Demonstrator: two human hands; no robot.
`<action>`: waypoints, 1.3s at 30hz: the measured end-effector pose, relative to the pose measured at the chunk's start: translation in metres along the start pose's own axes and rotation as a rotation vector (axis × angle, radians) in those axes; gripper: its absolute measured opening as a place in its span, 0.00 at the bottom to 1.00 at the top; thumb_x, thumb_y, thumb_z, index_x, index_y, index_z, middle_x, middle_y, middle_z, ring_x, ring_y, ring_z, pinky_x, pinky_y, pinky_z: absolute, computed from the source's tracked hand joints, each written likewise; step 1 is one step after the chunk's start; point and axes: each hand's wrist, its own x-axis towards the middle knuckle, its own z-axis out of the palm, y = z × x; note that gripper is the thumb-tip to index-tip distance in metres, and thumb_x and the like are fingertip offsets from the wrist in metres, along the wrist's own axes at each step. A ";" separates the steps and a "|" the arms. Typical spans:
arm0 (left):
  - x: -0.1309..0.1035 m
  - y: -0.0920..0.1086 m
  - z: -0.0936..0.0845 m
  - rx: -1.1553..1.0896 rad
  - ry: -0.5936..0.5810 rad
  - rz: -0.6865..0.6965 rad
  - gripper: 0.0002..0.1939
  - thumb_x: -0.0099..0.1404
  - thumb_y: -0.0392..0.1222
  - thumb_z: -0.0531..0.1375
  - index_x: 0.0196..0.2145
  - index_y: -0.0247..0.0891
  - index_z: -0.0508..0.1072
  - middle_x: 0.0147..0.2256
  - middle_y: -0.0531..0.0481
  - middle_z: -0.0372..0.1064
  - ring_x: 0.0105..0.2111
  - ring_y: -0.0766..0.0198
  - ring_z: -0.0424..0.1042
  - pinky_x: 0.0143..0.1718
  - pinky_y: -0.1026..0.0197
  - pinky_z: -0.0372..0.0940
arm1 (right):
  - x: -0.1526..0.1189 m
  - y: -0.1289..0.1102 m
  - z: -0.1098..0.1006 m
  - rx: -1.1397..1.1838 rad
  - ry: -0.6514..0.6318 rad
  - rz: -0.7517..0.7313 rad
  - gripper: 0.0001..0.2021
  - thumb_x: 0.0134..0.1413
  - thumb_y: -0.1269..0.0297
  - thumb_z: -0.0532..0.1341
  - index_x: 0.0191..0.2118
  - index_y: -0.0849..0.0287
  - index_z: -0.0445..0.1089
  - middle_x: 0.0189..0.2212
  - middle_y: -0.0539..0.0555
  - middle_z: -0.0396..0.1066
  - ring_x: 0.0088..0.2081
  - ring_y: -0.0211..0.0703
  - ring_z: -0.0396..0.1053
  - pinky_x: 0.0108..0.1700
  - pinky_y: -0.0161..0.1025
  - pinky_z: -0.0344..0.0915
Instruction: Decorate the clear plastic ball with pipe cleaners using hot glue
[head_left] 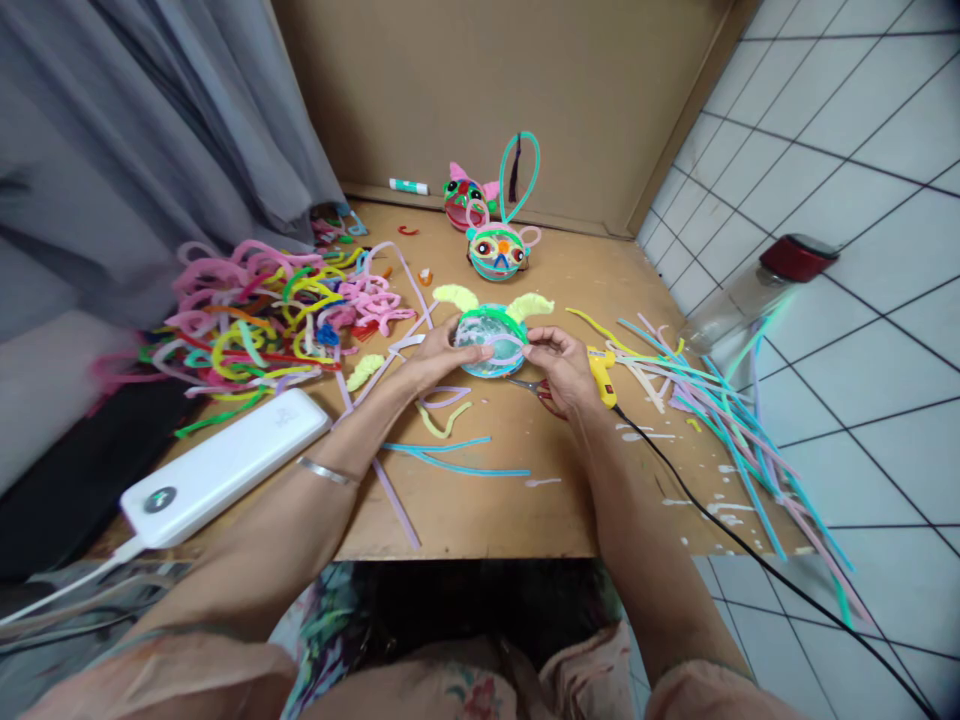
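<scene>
Both my hands hold a round pipe-cleaner craft ball (491, 338), blue-white with a green rim, a pink band and two fuzzy yellow horns, just above the wooden table (480, 500). My left hand (439, 355) grips its left side. On its right side my right hand (559, 365) pinches the pink band. Red-handled scissors (536, 388) lie under my right hand, and a yellow glue gun (602, 375) lies just right of it.
A tangle of coloured pipe cleaners (262, 315) is piled at the left; straight ones (712, 400) are spread at the right. Two finished craft faces (496, 250) stand at the back. A white power bank (225, 465) lies front left, a red-capped jar (757, 290) at the right edge.
</scene>
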 end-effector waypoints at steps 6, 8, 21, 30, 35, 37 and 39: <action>0.000 -0.002 -0.001 0.045 -0.002 0.019 0.41 0.40 0.54 0.75 0.50 0.33 0.71 0.49 0.39 0.77 0.50 0.45 0.75 0.55 0.47 0.68 | 0.000 0.000 0.000 0.014 0.011 0.012 0.16 0.27 0.63 0.71 0.29 0.57 0.70 0.28 0.48 0.73 0.32 0.38 0.70 0.40 0.39 0.68; 0.000 -0.002 -0.001 0.055 -0.005 0.025 0.42 0.41 0.54 0.75 0.51 0.33 0.72 0.48 0.39 0.77 0.50 0.45 0.75 0.55 0.48 0.68 | 0.001 0.000 0.000 0.018 0.012 0.016 0.16 0.27 0.63 0.71 0.29 0.57 0.70 0.28 0.48 0.73 0.32 0.38 0.70 0.40 0.39 0.68; -0.003 0.003 0.002 0.024 0.014 0.013 0.41 0.42 0.56 0.74 0.50 0.32 0.72 0.47 0.41 0.77 0.48 0.48 0.75 0.54 0.49 0.68 | -0.001 -0.002 0.003 0.057 0.048 0.039 0.16 0.24 0.65 0.71 0.28 0.57 0.71 0.26 0.46 0.73 0.31 0.37 0.69 0.40 0.38 0.68; 0.000 -0.002 0.000 0.030 0.032 0.028 0.38 0.42 0.54 0.74 0.49 0.33 0.72 0.48 0.41 0.76 0.48 0.49 0.74 0.52 0.50 0.68 | -0.002 -0.002 0.001 0.037 0.038 0.044 0.15 0.26 0.64 0.71 0.28 0.57 0.71 0.26 0.46 0.73 0.31 0.38 0.69 0.40 0.39 0.68; 0.000 0.000 0.000 0.088 0.039 0.044 0.37 0.42 0.54 0.74 0.47 0.33 0.72 0.48 0.40 0.75 0.48 0.48 0.74 0.52 0.50 0.68 | -0.002 -0.002 0.001 0.040 0.022 0.047 0.16 0.26 0.64 0.71 0.29 0.57 0.71 0.27 0.47 0.73 0.32 0.37 0.69 0.41 0.39 0.68; -0.001 0.002 0.000 0.107 0.047 0.042 0.37 0.42 0.55 0.73 0.47 0.33 0.72 0.47 0.40 0.75 0.48 0.47 0.74 0.51 0.50 0.68 | -0.002 -0.002 0.001 0.047 0.013 0.050 0.16 0.27 0.64 0.71 0.29 0.57 0.71 0.28 0.47 0.73 0.33 0.37 0.69 0.42 0.38 0.68; -0.001 0.004 0.001 0.107 0.054 0.032 0.38 0.42 0.55 0.73 0.48 0.32 0.71 0.46 0.40 0.75 0.48 0.47 0.74 0.52 0.49 0.68 | -0.002 -0.002 0.000 0.060 0.007 0.055 0.16 0.27 0.65 0.71 0.29 0.57 0.71 0.29 0.46 0.73 0.33 0.37 0.69 0.43 0.38 0.67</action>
